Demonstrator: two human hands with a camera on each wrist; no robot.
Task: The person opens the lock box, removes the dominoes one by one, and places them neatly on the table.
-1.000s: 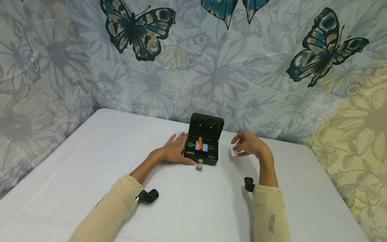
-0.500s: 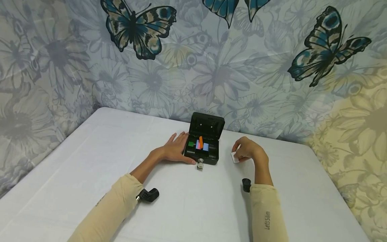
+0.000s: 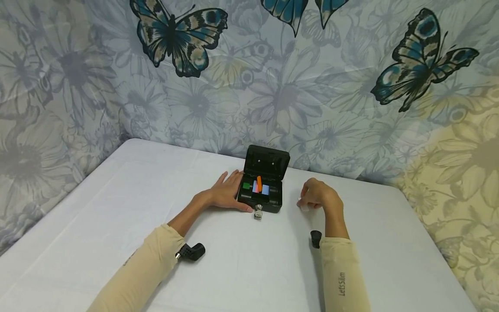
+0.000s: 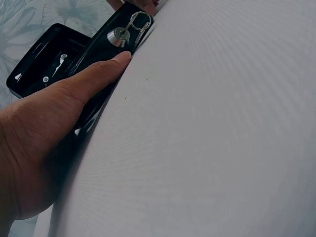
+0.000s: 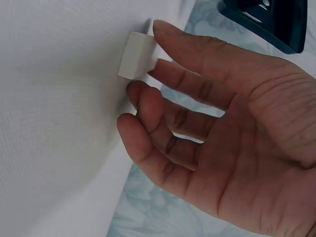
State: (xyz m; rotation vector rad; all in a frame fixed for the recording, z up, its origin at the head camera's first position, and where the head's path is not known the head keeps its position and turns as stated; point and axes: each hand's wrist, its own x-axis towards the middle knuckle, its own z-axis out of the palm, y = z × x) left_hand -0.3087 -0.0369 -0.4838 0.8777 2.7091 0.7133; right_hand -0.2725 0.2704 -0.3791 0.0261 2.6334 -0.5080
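a white table fills the lower view, backed by a cloth wall printed with flowers and butterflies. on the left, the left hand lies flat on the table with its fingers straight, pressed against the left side of a small black box; it grips nothing, and in the left wrist view the thumb runs along the box's front edge. the box stands open near the middle of the table toward the back, its lid upright, with green, orange, pink and blue pieces inside. a key on a ring hangs from the lock at the box's front and touches the table. to the right, apart from the box, the right hand is down at the table, its fingers loosely bent. a small white block sits at the fingertips against the table; the thumb and a finger touch it, so the hold is a light pinch, the other fingers spread free of it.
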